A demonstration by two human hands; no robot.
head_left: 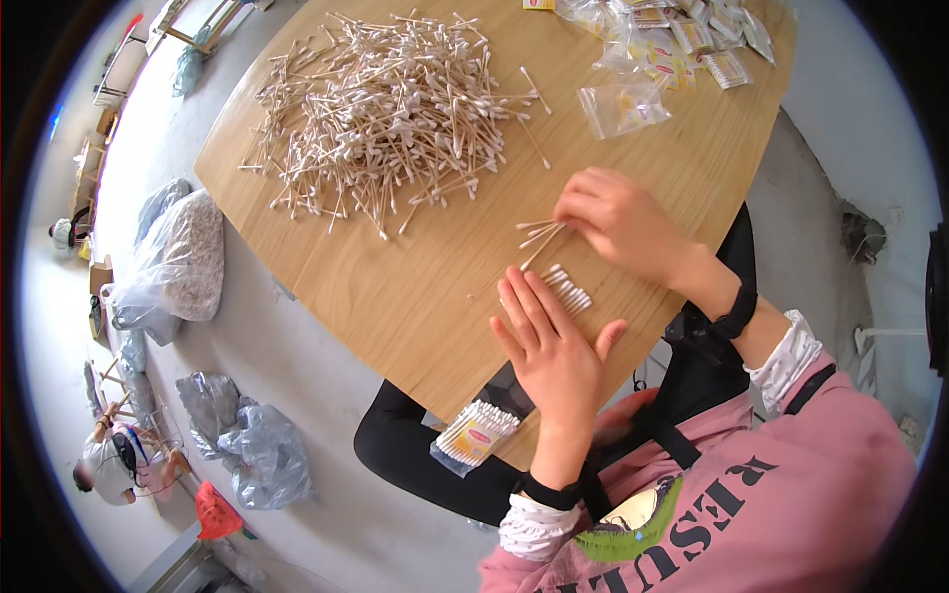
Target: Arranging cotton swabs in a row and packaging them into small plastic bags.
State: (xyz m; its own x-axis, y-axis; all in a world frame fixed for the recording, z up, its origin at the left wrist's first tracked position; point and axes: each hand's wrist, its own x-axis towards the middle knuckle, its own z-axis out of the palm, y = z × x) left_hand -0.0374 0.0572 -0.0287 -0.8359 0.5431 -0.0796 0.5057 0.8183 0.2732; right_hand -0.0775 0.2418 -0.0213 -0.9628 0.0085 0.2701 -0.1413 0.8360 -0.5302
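My right hand (621,219) pinches a few cotton swabs (539,235), their white tips fanning out to the left of the fingers. Close below it, my left hand (556,358) lies with fingers stretched out, its fingertips beside and partly over a short row of cotton swabs (569,288) on the table. How far that row runs under the fingers is hidden. A big loose heap of cotton swabs (395,119) with wooden sticks covers the far left of the table.
Small clear bags and packed swabs (727,69) lie at the far right of the wooden table (386,306), with one clear bag (623,109) nearer. A filled swab pack (476,432) sits at the near edge. Plastic sacks (193,257) stand on the floor; another person (109,465) sits at left.
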